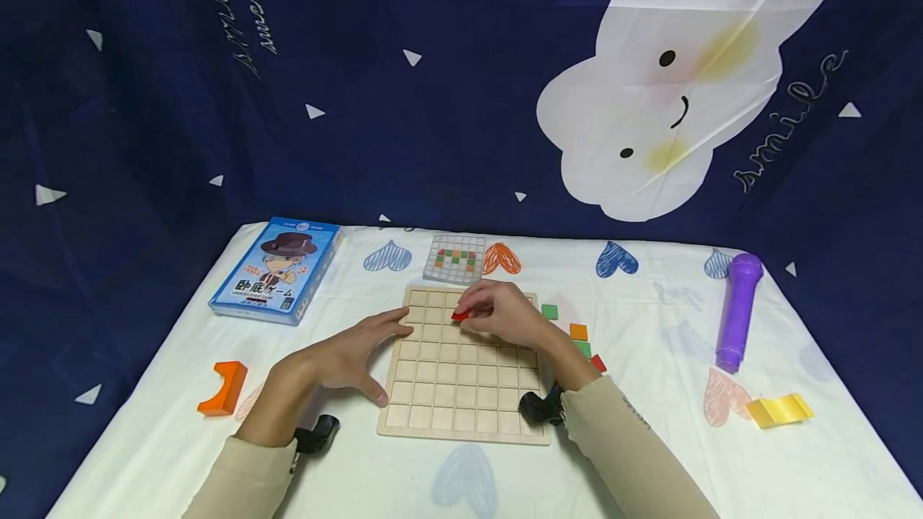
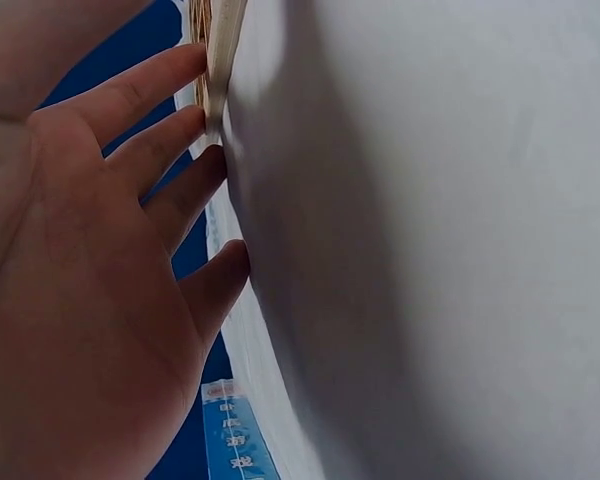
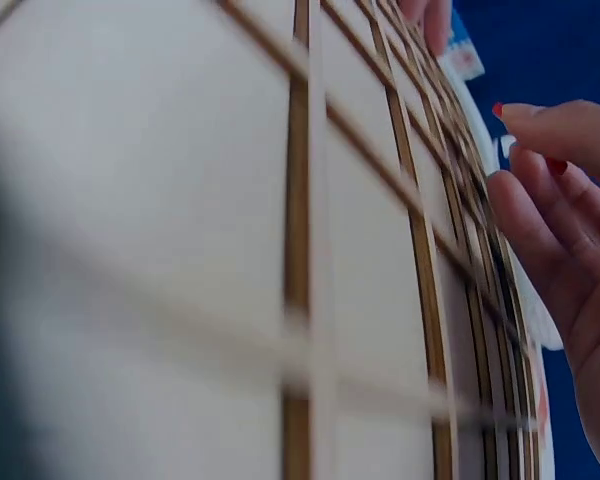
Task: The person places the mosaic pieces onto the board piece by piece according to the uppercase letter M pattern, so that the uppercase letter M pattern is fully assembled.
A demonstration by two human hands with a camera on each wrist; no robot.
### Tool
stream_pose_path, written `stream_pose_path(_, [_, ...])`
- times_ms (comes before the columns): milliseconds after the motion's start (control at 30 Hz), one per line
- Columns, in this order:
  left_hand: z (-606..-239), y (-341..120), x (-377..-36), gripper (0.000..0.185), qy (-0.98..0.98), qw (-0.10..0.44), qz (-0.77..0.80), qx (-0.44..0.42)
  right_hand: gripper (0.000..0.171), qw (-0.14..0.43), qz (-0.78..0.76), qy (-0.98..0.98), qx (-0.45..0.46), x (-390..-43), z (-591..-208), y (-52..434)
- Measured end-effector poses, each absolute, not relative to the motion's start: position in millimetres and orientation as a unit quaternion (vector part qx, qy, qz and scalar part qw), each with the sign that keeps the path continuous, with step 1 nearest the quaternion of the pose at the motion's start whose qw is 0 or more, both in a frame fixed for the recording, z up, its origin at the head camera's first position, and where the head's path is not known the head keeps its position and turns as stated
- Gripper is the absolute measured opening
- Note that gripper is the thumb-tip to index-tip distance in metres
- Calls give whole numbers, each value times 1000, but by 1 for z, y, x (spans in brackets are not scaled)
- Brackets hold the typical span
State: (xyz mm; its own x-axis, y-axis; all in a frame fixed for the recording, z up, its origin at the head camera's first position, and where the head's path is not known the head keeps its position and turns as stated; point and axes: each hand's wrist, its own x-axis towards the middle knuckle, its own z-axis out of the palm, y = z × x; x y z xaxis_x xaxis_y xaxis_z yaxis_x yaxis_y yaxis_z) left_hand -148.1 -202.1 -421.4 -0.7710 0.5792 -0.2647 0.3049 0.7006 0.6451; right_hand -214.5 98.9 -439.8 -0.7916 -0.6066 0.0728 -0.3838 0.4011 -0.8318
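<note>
A wooden grid board (image 1: 461,391) lies flat on the white cloth in the head view. My right hand (image 1: 497,312) pinches a small red tile (image 1: 460,315) just above the board's upper cells; the tile's red edge (image 3: 498,108) shows at the fingertips in the right wrist view, over the grid board (image 3: 310,260). My left hand (image 1: 353,355) lies flat with straight fingers against the board's left edge, thumb near the lower left corner. The left wrist view shows those fingers (image 2: 170,150) touching the board's rim (image 2: 220,50).
A pattern card (image 1: 454,259) with coloured squares lies behind the board. Loose green (image 1: 550,311), orange (image 1: 578,331) and red (image 1: 598,363) tiles sit right of it. A blue game box (image 1: 277,269), an orange block (image 1: 225,388), a purple cylinder (image 1: 737,311) and a yellow piece (image 1: 779,410) surround them.
</note>
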Motion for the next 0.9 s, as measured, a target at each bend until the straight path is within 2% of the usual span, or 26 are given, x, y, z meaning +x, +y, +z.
stream_pose_path(367, [-420,-200,-147,105,895,231,300,238,20,131,-429,832,-327,-211,-440,66])
stream_pose_path(900, [-420,-200,-147,106,895,238,297,233,14,120,-381,850,-343,-209,-445,59])
